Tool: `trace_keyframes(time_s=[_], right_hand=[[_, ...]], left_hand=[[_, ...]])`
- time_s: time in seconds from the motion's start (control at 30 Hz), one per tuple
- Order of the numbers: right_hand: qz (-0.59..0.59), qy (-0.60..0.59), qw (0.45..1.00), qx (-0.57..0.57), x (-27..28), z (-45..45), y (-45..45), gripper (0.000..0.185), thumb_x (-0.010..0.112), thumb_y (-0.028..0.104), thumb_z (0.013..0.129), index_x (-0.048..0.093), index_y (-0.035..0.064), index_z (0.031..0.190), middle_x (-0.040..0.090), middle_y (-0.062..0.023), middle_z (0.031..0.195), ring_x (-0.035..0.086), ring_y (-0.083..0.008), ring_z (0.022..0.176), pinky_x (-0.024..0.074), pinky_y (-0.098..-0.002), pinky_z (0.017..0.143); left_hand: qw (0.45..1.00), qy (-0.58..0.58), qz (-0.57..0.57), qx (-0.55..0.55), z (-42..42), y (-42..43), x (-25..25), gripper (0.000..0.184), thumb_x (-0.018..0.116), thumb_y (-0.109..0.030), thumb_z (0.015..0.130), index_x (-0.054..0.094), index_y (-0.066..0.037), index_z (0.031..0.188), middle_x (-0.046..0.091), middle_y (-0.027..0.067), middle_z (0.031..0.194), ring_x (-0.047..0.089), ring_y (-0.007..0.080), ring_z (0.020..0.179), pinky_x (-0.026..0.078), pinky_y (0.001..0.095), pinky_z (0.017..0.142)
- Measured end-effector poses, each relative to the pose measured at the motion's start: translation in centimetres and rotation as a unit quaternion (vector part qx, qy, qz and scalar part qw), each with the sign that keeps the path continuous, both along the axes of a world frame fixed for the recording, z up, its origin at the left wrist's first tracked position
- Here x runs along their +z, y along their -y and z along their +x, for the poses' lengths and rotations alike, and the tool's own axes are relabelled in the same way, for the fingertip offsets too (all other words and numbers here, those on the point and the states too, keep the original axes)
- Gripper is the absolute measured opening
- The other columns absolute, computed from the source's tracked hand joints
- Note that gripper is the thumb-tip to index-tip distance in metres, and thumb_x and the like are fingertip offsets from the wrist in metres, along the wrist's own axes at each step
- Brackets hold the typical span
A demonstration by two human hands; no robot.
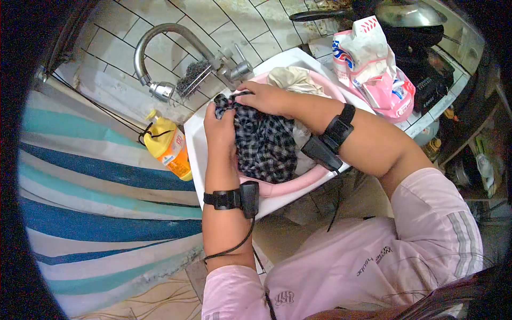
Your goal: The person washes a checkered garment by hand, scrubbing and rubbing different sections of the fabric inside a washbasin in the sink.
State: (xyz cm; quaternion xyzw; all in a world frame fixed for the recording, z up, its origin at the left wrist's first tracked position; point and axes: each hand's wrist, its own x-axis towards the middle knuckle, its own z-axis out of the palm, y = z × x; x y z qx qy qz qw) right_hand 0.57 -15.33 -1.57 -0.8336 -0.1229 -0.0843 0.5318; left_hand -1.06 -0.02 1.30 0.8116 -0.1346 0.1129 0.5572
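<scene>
A black-and-white checked cloth (264, 141) lies bunched in a pink basin (277, 188), which stands in the white sink (196, 140). My left hand (220, 128) grips the cloth's left upper edge, thumb and fingers pinched round it. Just to the right, my right hand (261, 98) is closed on the top edge of the same cloth. A small twisted bit of it pokes up between both hands. Behind the checked cloth, a cream cloth (296, 80) rests against the basin's far side. Some paler fabric shows beside it, partly hidden by my right forearm.
A metal faucet (160, 88) curves over the sink's back left, near a wire scourer (193, 77). A yellow bottle (168, 146) stands left of the sink. At the right are a pink-and-white detergent bag (373, 69) and a lidded pan (410, 16). A striped curtain (106, 213) hangs left.
</scene>
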Motion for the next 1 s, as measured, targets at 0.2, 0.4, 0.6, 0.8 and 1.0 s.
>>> trace_keyframes(time_s=[0.2,0.4,0.6,0.8,1.0], right_hand=[[0.118,0.054,0.991,0.04,0.6,-0.4,0.3,0.046,0.056,0.035,0.089,0.05,0.0051,0.122,0.06,-0.0171,0.11,0.057,-0.0252,0.103,0.0426,-0.0317,0.089],[0.0,0.237,0.971,0.012,0.2,-1.0,-0.7,0.031,0.06,0.015,0.085,0.052,0.0044,0.113,0.054,-0.0206,0.113,0.052,-0.0317,0.108,0.0401,-0.0388,0.093],[-0.019,0.213,0.977,0.005,1.7,-2.3,-1.9,0.022,0.052,0.022,0.09,0.051,0.0031,0.102,0.058,-0.0244,0.098,0.057,-0.0394,0.095,0.044,-0.0442,0.081],[-0.06,0.147,0.984,-0.079,1.5,-2.2,-1.5,0.026,0.049,0.028,0.092,0.051,0.0028,0.094,0.059,-0.0247,0.083,0.057,-0.0439,0.081,0.0452,-0.0465,0.071],[-0.1,0.24,0.965,-0.013,1.5,-1.8,-2.0,0.025,0.051,0.026,0.09,0.054,0.0013,0.089,0.058,-0.0213,0.081,0.057,-0.0394,0.079,0.045,-0.0435,0.07]], left_hand=[[0.964,-0.026,-0.245,-0.103,-1.4,1.3,0.3,0.027,0.056,-0.013,0.087,0.051,-0.006,0.113,0.061,0.0089,0.098,0.06,0.0199,0.089,0.05,0.0303,0.074],[0.953,-0.217,-0.2,-0.066,1.7,0.3,-2.8,0.061,0.038,-0.046,0.095,0.026,-0.002,0.137,0.049,0.0164,0.126,0.053,0.0257,0.11,0.045,0.0376,0.088],[0.933,-0.269,-0.238,-0.033,-0.4,1.9,-1.2,0.045,0.041,-0.038,0.095,0.053,0.002,0.115,0.065,0.0112,0.102,0.065,0.0235,0.083,0.052,0.036,0.073],[0.918,-0.286,-0.27,-0.046,-0.7,2.1,-1.1,0.036,0.046,-0.031,0.093,0.058,-0.001,0.109,0.065,0.01,0.101,0.064,0.0214,0.088,0.051,0.0343,0.075],[0.917,-0.262,-0.291,-0.075,-0.5,1.5,-1.4,0.039,0.041,-0.031,0.095,0.052,-0.005,0.121,0.057,0.01,0.117,0.055,0.0209,0.107,0.041,0.0333,0.091]])
